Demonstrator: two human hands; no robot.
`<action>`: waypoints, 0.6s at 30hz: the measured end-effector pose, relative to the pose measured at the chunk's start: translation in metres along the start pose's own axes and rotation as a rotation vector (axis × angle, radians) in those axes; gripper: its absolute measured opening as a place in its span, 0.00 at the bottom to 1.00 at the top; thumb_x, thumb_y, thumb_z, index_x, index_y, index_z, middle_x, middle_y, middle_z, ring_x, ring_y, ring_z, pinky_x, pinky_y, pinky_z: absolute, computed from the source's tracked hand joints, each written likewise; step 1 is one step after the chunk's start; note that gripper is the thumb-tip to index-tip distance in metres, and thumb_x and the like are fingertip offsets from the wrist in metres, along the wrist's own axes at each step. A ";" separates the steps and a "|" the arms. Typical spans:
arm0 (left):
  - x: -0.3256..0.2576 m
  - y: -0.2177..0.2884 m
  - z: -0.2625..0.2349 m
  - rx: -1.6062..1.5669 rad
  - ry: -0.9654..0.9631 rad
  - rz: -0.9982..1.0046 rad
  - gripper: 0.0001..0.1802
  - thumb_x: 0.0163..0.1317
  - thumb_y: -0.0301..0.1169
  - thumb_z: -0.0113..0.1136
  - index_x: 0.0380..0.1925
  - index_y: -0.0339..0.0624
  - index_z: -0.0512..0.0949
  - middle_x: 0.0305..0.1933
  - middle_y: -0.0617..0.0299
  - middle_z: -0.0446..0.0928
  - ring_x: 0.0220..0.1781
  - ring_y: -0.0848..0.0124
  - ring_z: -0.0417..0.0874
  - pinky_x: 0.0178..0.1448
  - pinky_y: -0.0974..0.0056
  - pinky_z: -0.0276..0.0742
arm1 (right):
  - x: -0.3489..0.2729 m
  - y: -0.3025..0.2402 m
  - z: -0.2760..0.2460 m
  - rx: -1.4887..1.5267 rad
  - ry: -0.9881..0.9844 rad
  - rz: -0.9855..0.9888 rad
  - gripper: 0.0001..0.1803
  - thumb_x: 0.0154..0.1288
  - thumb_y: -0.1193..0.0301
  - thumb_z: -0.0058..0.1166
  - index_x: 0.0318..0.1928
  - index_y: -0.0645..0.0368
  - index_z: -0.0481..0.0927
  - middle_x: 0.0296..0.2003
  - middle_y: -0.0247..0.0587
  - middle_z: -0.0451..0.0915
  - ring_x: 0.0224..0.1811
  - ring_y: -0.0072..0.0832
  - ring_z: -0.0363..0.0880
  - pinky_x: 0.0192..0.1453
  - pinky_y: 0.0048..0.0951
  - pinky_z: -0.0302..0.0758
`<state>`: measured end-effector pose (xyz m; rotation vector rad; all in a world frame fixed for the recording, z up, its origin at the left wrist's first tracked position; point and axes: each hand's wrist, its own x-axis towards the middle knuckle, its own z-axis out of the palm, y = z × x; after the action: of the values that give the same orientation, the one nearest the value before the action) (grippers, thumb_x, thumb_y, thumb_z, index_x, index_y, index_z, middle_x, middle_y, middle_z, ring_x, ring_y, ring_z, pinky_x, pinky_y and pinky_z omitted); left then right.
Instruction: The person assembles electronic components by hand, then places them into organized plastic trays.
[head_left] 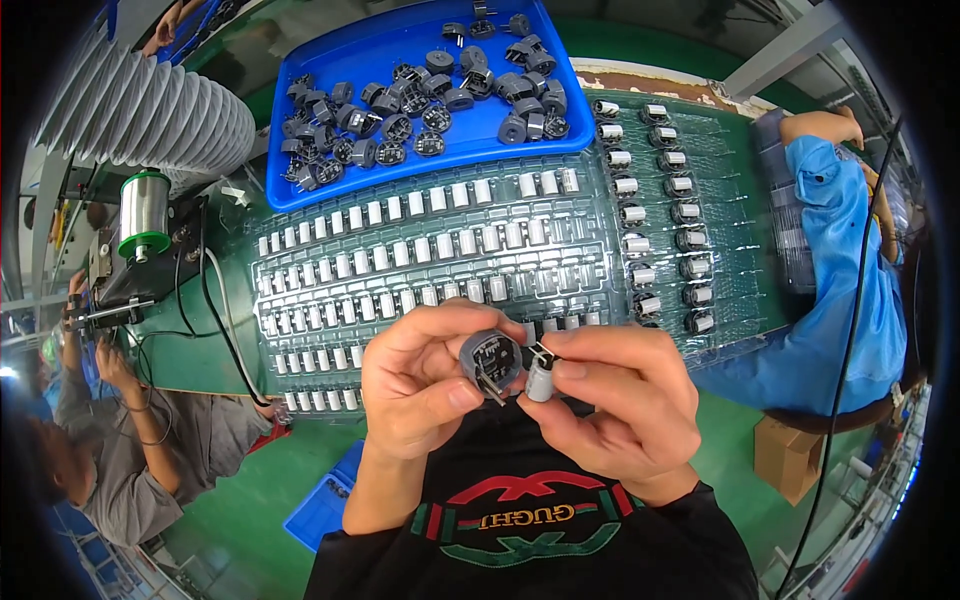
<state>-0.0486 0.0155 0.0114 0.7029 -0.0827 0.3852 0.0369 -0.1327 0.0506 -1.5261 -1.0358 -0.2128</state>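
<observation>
Between the thumb and fingers of my left hand (412,375) is a round dark grey plastic part (490,362), its open face with black innards and metal pins turned toward me. My right hand (625,395) pinches a small silver cylindrical capacitor (540,380) by its side, its leads up close against the round part. Whether the leads touch it I cannot tell. Beyond my hands a clear plastic tray (425,272) holds rows of similar silver capacitors. Farther back, many loose round grey parts (410,95) lie in a blue tray (430,170).
At right a second clear tray (735,215) holds two columns of round parts with silver cylinders. A solder wire spool (145,212) and a ribbed duct (150,110) stand at left. Co-workers sit on both sides: a grey shirt (140,490) left, a blue garment (845,270) right.
</observation>
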 end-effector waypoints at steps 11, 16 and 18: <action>-0.001 0.000 0.006 0.008 -0.087 -0.012 0.24 0.58 0.20 0.64 0.53 0.18 0.71 0.53 0.35 0.74 0.54 0.52 0.81 0.57 0.55 0.81 | 0.000 -0.004 -0.006 0.029 -0.061 0.000 0.22 0.44 0.82 0.73 0.43 0.66 0.84 0.42 0.48 0.82 0.35 0.30 0.83 0.35 0.23 0.81; -0.002 0.001 0.009 0.024 -0.061 -0.034 0.25 0.58 0.21 0.65 0.53 0.17 0.71 0.53 0.34 0.74 0.53 0.52 0.81 0.55 0.55 0.82 | 0.000 -0.006 -0.008 0.035 -0.076 0.009 0.22 0.43 0.81 0.74 0.43 0.65 0.84 0.42 0.47 0.82 0.35 0.29 0.84 0.35 0.23 0.81; -0.001 0.002 0.009 0.016 -0.071 -0.041 0.25 0.58 0.21 0.66 0.53 0.17 0.72 0.53 0.34 0.74 0.53 0.52 0.81 0.55 0.55 0.82 | 0.000 -0.006 -0.009 0.029 -0.073 0.010 0.22 0.43 0.81 0.74 0.43 0.65 0.84 0.42 0.47 0.82 0.35 0.29 0.84 0.34 0.23 0.81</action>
<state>-0.0495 0.0106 0.0195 0.7334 -0.1319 0.3222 0.0358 -0.1409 0.0572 -1.5220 -1.0841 -0.1350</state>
